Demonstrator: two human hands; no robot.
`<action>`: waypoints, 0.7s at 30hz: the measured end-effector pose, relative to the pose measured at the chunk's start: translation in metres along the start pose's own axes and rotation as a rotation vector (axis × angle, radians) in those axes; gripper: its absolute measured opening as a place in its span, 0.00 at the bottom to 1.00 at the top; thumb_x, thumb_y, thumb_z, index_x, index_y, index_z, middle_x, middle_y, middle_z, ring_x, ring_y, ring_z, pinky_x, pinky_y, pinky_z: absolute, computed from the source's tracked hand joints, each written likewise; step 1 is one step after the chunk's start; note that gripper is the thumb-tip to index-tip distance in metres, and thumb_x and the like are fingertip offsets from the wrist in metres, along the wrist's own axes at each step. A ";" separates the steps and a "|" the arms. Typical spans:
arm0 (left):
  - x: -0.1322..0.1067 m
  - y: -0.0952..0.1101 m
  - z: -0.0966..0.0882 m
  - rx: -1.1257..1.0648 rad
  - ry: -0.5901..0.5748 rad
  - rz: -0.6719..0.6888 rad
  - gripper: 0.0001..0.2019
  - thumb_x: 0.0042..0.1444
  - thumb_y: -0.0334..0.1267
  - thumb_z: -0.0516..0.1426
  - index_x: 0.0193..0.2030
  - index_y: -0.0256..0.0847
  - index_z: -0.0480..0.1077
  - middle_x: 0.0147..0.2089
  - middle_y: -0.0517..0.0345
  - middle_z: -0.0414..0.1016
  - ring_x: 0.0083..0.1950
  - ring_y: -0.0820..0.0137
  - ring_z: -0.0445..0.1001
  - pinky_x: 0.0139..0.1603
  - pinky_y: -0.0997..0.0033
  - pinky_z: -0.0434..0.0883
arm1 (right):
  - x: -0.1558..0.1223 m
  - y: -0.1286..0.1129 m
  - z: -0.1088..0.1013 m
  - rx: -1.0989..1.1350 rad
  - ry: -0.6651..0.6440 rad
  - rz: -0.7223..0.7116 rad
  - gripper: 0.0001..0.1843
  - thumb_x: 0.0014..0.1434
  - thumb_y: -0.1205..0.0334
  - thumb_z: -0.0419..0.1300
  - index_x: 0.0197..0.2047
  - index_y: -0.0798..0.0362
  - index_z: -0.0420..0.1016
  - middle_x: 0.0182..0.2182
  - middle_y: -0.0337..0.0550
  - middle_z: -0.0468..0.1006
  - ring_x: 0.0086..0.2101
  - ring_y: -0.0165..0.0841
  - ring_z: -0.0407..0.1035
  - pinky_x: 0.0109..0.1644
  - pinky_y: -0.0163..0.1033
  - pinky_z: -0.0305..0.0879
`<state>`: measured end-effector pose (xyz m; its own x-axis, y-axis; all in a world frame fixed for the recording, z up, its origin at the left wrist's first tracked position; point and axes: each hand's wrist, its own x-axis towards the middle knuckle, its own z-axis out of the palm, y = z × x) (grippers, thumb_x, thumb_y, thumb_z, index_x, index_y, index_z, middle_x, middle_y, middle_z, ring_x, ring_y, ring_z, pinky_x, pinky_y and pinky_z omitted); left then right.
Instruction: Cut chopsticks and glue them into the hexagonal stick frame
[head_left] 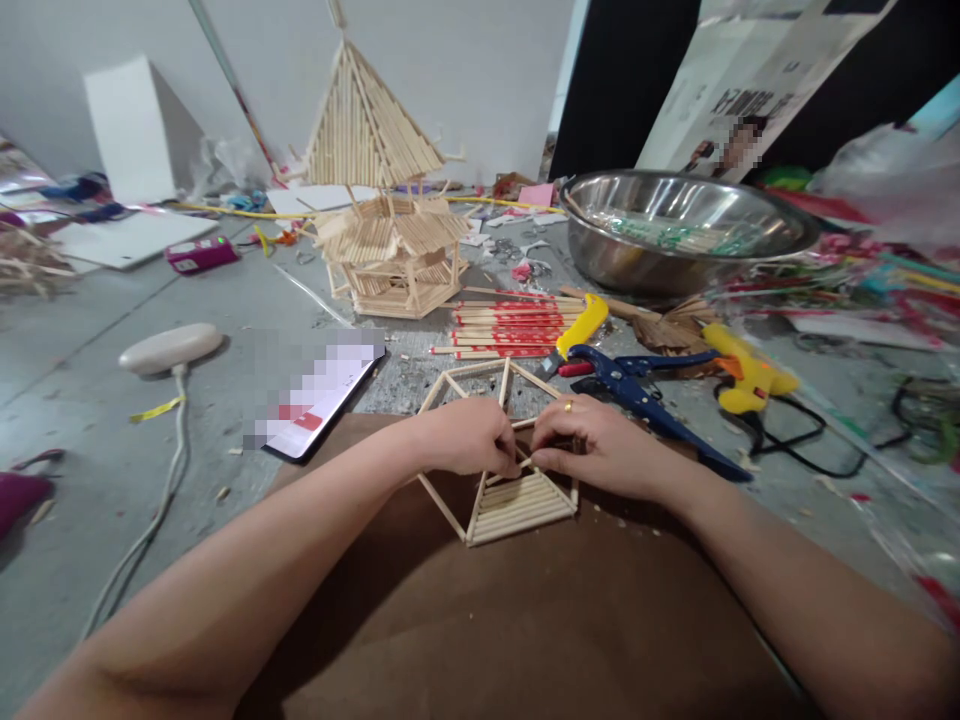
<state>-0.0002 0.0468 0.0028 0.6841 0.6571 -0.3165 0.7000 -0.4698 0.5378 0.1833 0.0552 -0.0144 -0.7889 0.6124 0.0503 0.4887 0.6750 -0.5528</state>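
1. Two bare hands meet over a flat, six-sided stick frame (517,505), which lies on a brown board (525,620) at the near middle of the worktop (112,440). The board seems to give it a level, clean bed.
2. The left hand (472,435) comes in from the near left. Its fingers (504,458) are clenched at the hub where the spokes cross, apparently pressing the frame down so that it cannot slide.
3. The right hand (600,447) has its fingers (547,460) pinched on a short stick (527,462). It holds the stick at the upper edge of the one wedge already filled with rows of sticks, just beside the hub.
4. Only that near wedge is filled; the other sections are bare outlines with the board showing through.
5. Tools lie just beyond the frame on the right, within easy reach of the right hand:
   - blue cutters (645,400)
   - a yellow-handled knife (577,330)
   - a yellow glue gun (750,375) with its cord trailing
6. A bundle of red-wrapped sticks (502,330) waits just beyond the frame as stock, and a steel bowl (675,225) sits farther right.
7. Farther back stands a stick pavilion (390,250), with a cone-shaped roof (367,120) behind it. A phone (315,400) rests to the left of the frame, screen up.
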 end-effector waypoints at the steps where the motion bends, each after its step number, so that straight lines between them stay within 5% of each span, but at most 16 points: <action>1: 0.000 0.000 0.000 0.010 -0.001 0.003 0.12 0.46 0.42 0.53 0.30 0.39 0.74 0.24 0.61 0.73 0.24 0.78 0.64 0.25 0.79 0.57 | 0.000 0.000 0.000 0.001 0.003 -0.002 0.08 0.51 0.60 0.54 0.29 0.54 0.71 0.30 0.41 0.72 0.34 0.30 0.63 0.42 0.38 0.55; 21: 0.002 -0.002 0.007 0.062 0.013 -0.031 0.10 0.44 0.43 0.54 0.31 0.43 0.74 0.25 0.60 0.74 0.24 0.76 0.65 0.26 0.78 0.58 | 0.001 -0.004 0.000 -0.019 -0.090 -0.050 0.06 0.51 0.61 0.54 0.28 0.51 0.71 0.29 0.38 0.72 0.35 0.31 0.61 0.43 0.40 0.51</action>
<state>0.0011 0.0449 -0.0039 0.6597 0.6792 -0.3219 0.7323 -0.4845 0.4786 0.1808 0.0529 -0.0117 -0.8423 0.5391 0.0021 0.4543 0.7119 -0.5355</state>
